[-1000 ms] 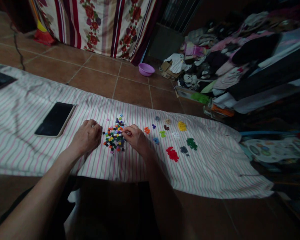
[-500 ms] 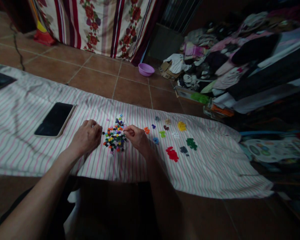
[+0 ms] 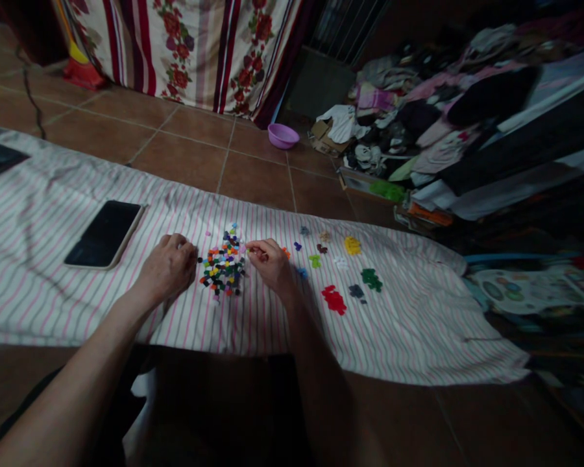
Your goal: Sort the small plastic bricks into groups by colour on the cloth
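Observation:
A heap of small mixed-colour pieces [image 3: 222, 267] lies on a pink-striped white cloth [image 3: 53, 259] spread on the floor. My left hand [image 3: 169, 266] rests curled on the cloth just left of the heap. My right hand [image 3: 272, 263] is at the heap's right edge, its fingers pinched together on a tiny piece I cannot name. Right of it lie small sorted clusters: red [image 3: 334, 299], green [image 3: 371, 279], yellow [image 3: 352, 245], light green [image 3: 315, 261], dark grey [image 3: 356, 291] and others.
A dark phone [image 3: 104, 233] lies face up on the cloth to the left. Brown floor tiles [image 3: 185, 155] stretch beyond, with a purple bowl [image 3: 283, 135], a floral curtain [image 3: 199, 45] and piles of clothes [image 3: 442, 123] at the right.
My right hand has lifted slightly from the heap's edge and shifted up and right with its fingers pinched. The left hand has stayed put.

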`<state>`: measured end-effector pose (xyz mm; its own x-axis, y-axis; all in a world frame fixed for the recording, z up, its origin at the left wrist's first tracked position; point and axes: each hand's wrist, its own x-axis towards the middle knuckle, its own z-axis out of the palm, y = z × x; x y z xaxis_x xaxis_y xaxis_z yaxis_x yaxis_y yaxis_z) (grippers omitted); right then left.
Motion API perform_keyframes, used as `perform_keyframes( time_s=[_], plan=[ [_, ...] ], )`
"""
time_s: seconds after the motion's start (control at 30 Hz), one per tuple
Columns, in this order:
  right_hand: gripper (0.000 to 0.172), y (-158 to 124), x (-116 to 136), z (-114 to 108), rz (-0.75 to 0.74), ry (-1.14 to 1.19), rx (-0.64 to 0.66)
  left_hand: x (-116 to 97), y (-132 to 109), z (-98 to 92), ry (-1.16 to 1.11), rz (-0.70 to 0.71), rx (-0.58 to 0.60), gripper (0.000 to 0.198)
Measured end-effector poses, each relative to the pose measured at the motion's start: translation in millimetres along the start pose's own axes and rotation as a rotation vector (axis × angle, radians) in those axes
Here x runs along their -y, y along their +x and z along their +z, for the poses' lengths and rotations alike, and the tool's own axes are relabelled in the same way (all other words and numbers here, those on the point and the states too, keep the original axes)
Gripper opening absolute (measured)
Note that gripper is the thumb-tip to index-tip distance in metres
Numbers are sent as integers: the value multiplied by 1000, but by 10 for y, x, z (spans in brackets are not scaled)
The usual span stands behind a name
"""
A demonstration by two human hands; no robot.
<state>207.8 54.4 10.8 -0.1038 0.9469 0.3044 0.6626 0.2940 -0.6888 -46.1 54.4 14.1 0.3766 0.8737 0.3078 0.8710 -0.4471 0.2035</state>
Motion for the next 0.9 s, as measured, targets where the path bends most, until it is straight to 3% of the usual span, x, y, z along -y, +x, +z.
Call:
perform_keyframes(
  time_s=[0.47,0.67,0.9],
  plan=[
    [12,-28,-206,-222,33,-42,-84,-35,34,-69,74,15,42,27],
    [20,-53,-287,-402,45,-72,-157,-41,32,-73,75,-8,57,25],
    [27,-61,-423,-560,164,-105,-286,-27,23,-58,70,3,49,24]
  ],
)
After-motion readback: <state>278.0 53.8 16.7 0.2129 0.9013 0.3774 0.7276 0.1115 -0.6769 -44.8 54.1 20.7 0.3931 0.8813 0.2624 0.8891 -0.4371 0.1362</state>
